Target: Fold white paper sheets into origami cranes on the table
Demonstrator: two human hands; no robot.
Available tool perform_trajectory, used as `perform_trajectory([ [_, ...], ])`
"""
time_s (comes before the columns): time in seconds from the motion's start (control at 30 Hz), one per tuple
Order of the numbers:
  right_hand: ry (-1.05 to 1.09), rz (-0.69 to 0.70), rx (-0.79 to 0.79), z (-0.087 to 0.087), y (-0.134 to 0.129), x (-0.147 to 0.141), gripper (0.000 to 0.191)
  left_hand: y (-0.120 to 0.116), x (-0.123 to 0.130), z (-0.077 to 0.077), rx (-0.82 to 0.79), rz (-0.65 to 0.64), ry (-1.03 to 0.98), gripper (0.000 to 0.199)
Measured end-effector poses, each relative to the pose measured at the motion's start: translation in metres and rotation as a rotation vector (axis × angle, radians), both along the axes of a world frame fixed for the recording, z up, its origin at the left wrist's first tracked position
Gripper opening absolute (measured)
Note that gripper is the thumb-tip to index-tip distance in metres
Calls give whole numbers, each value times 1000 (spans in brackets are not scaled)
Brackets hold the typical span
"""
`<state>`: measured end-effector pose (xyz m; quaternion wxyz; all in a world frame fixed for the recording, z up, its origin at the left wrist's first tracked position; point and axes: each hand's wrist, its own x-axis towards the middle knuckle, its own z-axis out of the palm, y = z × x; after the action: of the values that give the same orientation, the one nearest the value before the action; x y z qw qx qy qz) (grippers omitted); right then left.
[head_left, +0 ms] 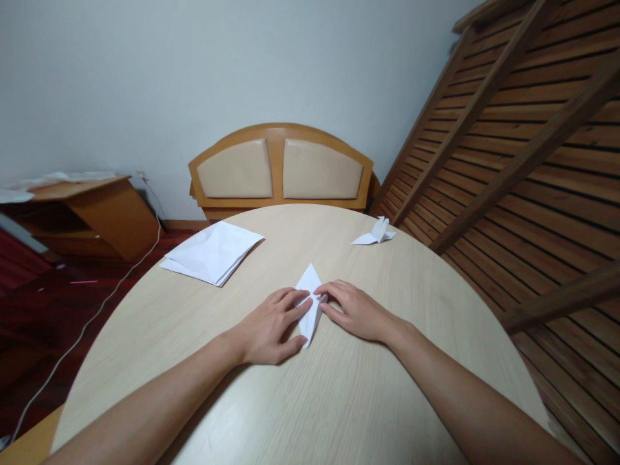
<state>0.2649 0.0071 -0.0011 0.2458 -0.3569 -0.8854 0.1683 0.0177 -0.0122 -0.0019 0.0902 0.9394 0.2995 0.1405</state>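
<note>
A narrow, kite-shaped folded paper (310, 303) lies flat at the centre of the frame on the round counter (339, 400), its upper point aimed at the top of the frame. The left hand (271, 326) is laid palm-down over the left flap, fingers extended and flat, with the thumb at the lower tip; nothing is pinched, the grip being a flat press. The right hand (356, 310) is set against the right edge, its fingertips meeting those of the left hand over the centre line; likewise a flat press, nothing enclosed.

For the crease in hand, judged from this position, the edges should be aligned on the centre line before pressure is applied, and the fold run outward from the middle toward both points, so that the tips stay sharp. One hand should be kept as an anchor.

The paper is thin, white and matte, and will take a crisp crease. The counter is pale wood-grain laminate, smooth and hard.

A stack of creased white sheets (213, 253) lies at the upper left of the counter. A small finished paper figure (376, 232) rests at the upper right, well apart. A padded wooden headboard (281, 169) stands behind.
</note>
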Motion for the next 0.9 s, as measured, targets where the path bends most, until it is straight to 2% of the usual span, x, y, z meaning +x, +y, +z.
perform_trajectory([
  [0.23,30,-45,48,-10,3,-7,29,1,1,-1,-11,-25,-60,74],
  [0.43,6,-122,65,-14,4,-12,34,1,0,-1,-4,-42,-25,63],
  [0.63,-1,-205,62,-16,7,-13,27,1,2,4,-8,-49,39,58],
  [0.73,-35,-142,55,-14,4,-8,38,0,2,4,-12,-30,48,57],
  [0.9,-129,-5,0,-11,-3,0,71,0,2,1,-19,-7,31,58],
])
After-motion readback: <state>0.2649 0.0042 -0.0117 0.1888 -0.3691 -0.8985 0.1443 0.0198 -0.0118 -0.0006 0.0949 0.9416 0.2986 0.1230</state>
